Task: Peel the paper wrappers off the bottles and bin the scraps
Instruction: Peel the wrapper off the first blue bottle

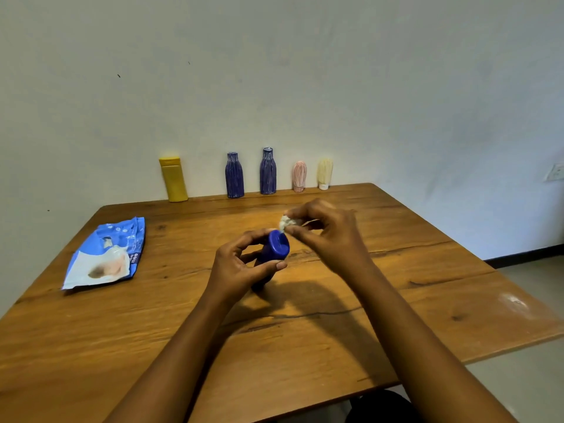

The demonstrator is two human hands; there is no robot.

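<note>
My left hand point(236, 265) grips a dark blue bottle point(273, 254) above the middle of the wooden table point(152, 331), its flat end tilted up toward me. My right hand point(325, 232) pinches a small crumpled whitish paper scrap point(287, 222) just above and right of the bottle's end. Along the far edge by the wall stand a yellow bottle point(174, 179), two blue bottles point(234, 175) point(268, 171), a pink bottle point(299, 176) and a cream bottle point(325, 173). No bin shows in the head view.
A blue and white plastic packet point(106, 254) lies flat on the table's left side. The table's right edge borders a grey floor point(525, 377), with a wall socket point(554, 172) at the far right. A dark object point(381, 407) sits below the near edge.
</note>
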